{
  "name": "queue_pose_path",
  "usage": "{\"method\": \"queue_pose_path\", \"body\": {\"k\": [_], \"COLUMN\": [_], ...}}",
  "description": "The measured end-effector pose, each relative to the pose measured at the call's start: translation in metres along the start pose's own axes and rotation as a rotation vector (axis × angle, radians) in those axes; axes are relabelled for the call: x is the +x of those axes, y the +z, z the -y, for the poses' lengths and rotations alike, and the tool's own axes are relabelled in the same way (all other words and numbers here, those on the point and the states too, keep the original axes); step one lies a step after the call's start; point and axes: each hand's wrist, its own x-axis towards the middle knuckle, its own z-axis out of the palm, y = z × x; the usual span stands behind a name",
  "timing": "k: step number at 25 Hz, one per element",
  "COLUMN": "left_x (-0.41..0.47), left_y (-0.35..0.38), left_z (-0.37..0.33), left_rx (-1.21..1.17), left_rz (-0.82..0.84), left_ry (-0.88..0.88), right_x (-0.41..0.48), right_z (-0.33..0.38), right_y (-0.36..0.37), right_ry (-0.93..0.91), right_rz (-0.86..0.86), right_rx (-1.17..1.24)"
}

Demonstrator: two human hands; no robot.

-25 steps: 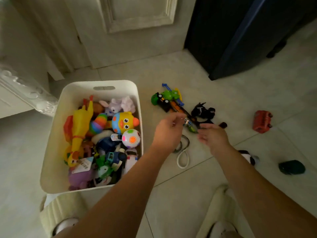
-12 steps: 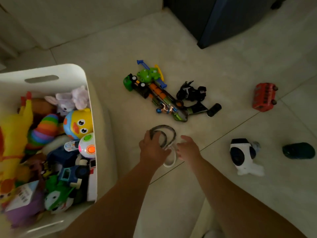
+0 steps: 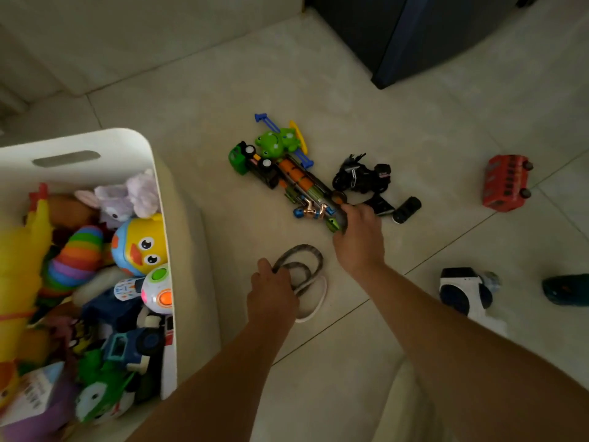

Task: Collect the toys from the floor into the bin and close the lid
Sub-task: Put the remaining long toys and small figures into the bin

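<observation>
The white bin (image 3: 95,142) stands at the left, full of several toys. My left hand (image 3: 271,293) grips a coiled grey and white toy snake (image 3: 314,266) on the floor beside the bin. My right hand (image 3: 360,242) closes on the near end of a long orange and green toy blaster (image 3: 301,181). A green truck (image 3: 245,157) and a green frog toy (image 3: 277,141) lie at the blaster's far end. To the right are a black motorcycle (image 3: 361,177), a red bus (image 3: 505,183), a white and blue robot toy (image 3: 462,291) and a dark green toy (image 3: 565,288).
A dark cabinet (image 3: 430,33) stands at the top right on the tiled floor. A pale wall or door panel (image 3: 127,36) runs along the top left. No lid is in view.
My right hand has moved up from beside the snake to the near end of the blaster. My left hand stays on the snake's coil. The camera holds almost the same view.
</observation>
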Motion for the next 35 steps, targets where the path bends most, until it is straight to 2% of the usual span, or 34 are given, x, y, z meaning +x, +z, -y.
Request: {"method": "queue_pose_path", "body": {"k": [2, 4, 6, 11, 13, 15, 16, 18, 21, 23, 24, 27, 30, 32, 35], "left_x": [-0.008, -0.014, -0.017, -0.028, -0.037, -0.048, -0.054, -0.066, -0.092, -0.113, -0.122, -0.15, -0.177, -0.192, -0.2], "left_y": [0.001, -0.001, -0.005, -0.022, -0.029, -0.034, -0.038, -0.048, -0.073, -0.094, -0.108, -0.152, -0.195, -0.221, -0.249], "left_z": [0.0, -0.002, -0.004, -0.013, -0.018, -0.017, -0.017, -0.018, -0.021, -0.021, -0.018, 0.004, 0.043, 0.076, 0.133], "left_rx": [-0.064, -0.152, -0.274, -0.587, -0.664, -0.684, -0.696, -0.754, -0.822, -0.809, -0.821, -0.904, -0.984, -1.05, -1.131], "left_rz": [0.037, 0.069, 0.086, 0.085, 0.062, 0.038, 0.022, 0.008, -0.016, -0.125, -0.174, -0.298, -0.407, -0.456, -0.506], "left_ry": [-0.036, -0.079, -0.125, -0.209, -0.188, -0.136, -0.111, -0.07, 0.011, 0.097, 0.14, 0.269, 0.314, 0.282, 0.08], "right_x": [0.024, 0.036, 0.033, 0.021, 0.02, 0.009, 0.001, -0.017, -0.05, -0.069, -0.078, -0.103, -0.138, -0.166, -0.193], "right_z": [0.006, 0.01, 0.012, 0.005, 0.001, -0.001, -0.002, 0.001, 0.027, 0.052, 0.066, 0.118, 0.182, 0.221, 0.259], "right_y": [0.002, 0.006, 0.013, 0.02, 0.019, 0.022, 0.024, 0.021, -0.002, -0.023, -0.035, -0.077, -0.108, -0.119, -0.109], "right_ry": [-0.096, -0.071, -0.054, 0.008, 0.008, 0.044, 0.068, 0.168, 0.328, 0.271, 0.211, 0.03, -0.118, -0.13, -0.12], "right_rz": [0.154, 0.256, 0.215, 0.061, 0.097, 0.204, 0.226, 0.225, 0.271, 0.273, 0.258, 0.22, 0.147, 0.199, 0.362], "right_rx": [-0.227, -0.345, -0.433, -0.469, -0.54, -0.511, -0.431, -0.121, 0.539, 0.891, 0.951, 0.892, 1.064, 1.159, 1.245]}}
